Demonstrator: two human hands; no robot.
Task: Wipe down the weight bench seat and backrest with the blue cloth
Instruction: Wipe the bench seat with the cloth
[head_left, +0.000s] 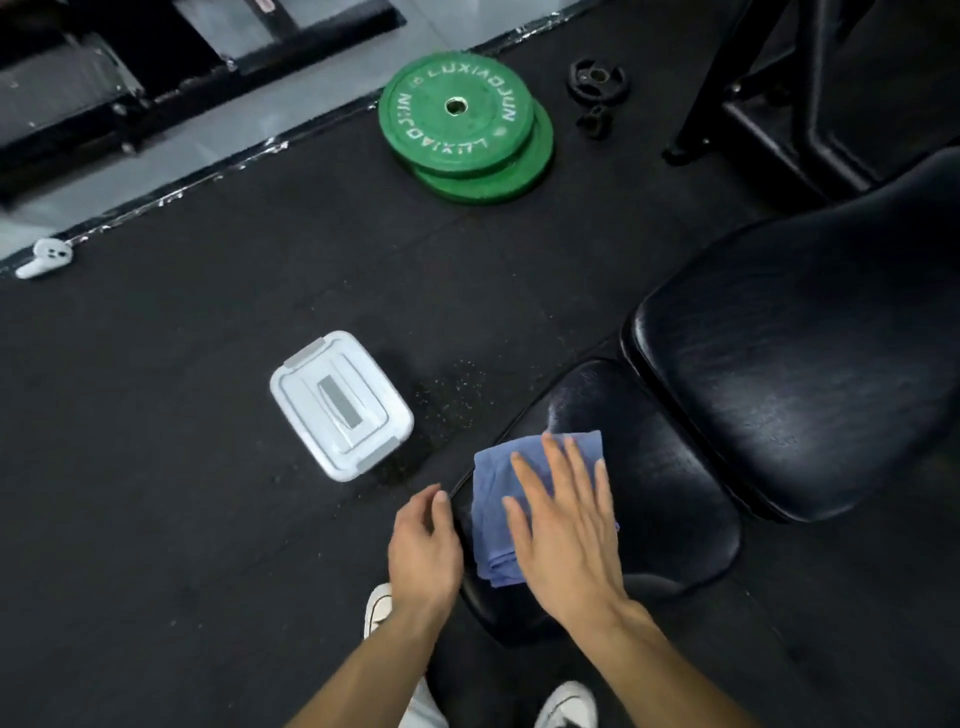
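A: Reporting hand status, nearest first. Landmark: the seat pad (665, 467).

B: Right hand (563, 530): flat on the blue cloth (498, 499), fingers straight and spread, pressing down. Grip fully open; nothing pinched.

A: Left hand (423, 545)?

B: At the seat pad's left edge, just beside the cloth. Fingers loosely curled; grip relaxed, holding nothing. Contact with the pad edge cannot be confirmed.

A: Cloth position?

B: Folded, lying on the near-left part of the seat pad, its left edge reaching the rim of the surface.

A: Beyond the seat pad?

B: The backrest (810, 364) adjoins it on the far right. A white lidded container (340, 402) stands on the floor to the left. Farther off, two stacked green weight plates (462, 119) lie flat, with a small black plate (597, 80) to their right.
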